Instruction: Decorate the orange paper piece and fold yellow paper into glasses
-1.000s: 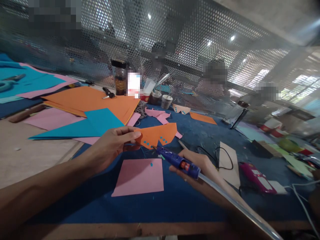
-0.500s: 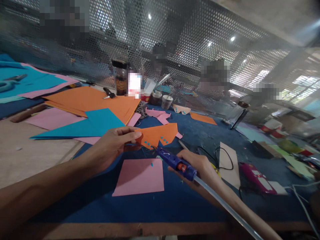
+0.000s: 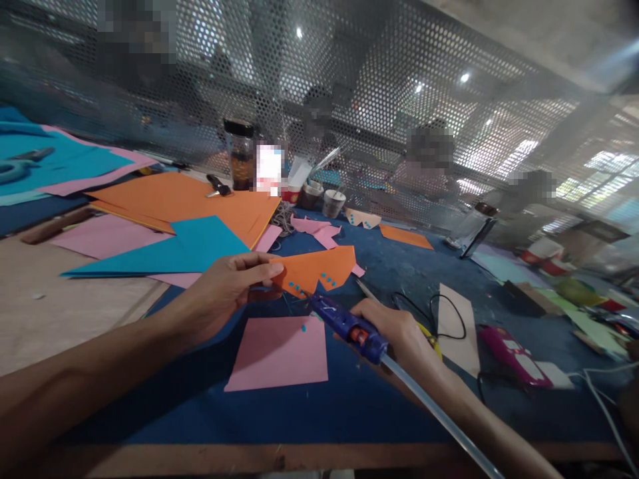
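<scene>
Between thumb and fingers, my left hand (image 3: pixel 239 286) pinches the left end of an orange paper cutout (image 3: pixel 312 266). The cutout has a V notch in its lower edge and small blue dots on both sides of that notch. My right hand (image 3: pixel 394 326) is wrapped around a blue glue gun (image 3: pixel 349 329), and a long clear glue stick (image 3: pixel 439 412) sticks out of its back. The gun's nozzle is at the cutout's lower edge, left of the notch; whether it touches cannot be made out. Below lies a pink paper square (image 3: pixel 279 352) with a small blue bit on it.
Orange sheets (image 3: pixel 164 199) and a folded blue sheet (image 3: pixel 200 249) lie on the left, with scissors (image 3: pixel 20 163) beyond. Paper cups (image 3: pixel 333 203) and a lidded jar (image 3: pixel 240 156) stand at the back. To the right are a magenta case (image 3: pixel 514 356) and a black cord (image 3: pixel 462 319).
The glue gun has shifted slightly left and up along the cutout's lower edge. My left hand and the orange cutout have hardly moved.
</scene>
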Demonstrator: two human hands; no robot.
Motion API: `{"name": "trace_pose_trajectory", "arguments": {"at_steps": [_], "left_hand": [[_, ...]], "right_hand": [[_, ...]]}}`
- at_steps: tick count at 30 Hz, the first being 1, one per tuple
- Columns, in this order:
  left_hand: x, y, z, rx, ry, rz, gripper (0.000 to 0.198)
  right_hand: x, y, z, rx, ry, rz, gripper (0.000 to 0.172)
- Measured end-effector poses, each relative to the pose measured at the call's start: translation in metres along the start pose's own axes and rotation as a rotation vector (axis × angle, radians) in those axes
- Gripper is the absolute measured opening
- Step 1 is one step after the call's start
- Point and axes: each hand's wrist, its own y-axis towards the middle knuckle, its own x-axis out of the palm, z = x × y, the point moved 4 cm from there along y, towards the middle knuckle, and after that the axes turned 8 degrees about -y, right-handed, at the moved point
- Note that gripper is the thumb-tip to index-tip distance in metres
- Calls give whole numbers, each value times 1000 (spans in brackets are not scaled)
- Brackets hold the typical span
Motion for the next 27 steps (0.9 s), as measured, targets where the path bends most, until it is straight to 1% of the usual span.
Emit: {"name": "trace_pose_trajectory", "arguments": {"at_steps": [8,18,21,27], "left_hand": [[0,0,0,-7,-6,-7,26],[-2,2,-2,6,-22,4,29],[-2,1,-2,6,-23,8,29],[-1,1,-1,7,-20,11,28]], "right_hand": [[-1,-2,-2,1,-7,-23,21],[2,-4,2,-29,-47,55,12],[1,-4,2,-26,-60,52,12],[0,-3,-1,-13,-33,-8,16]]}}
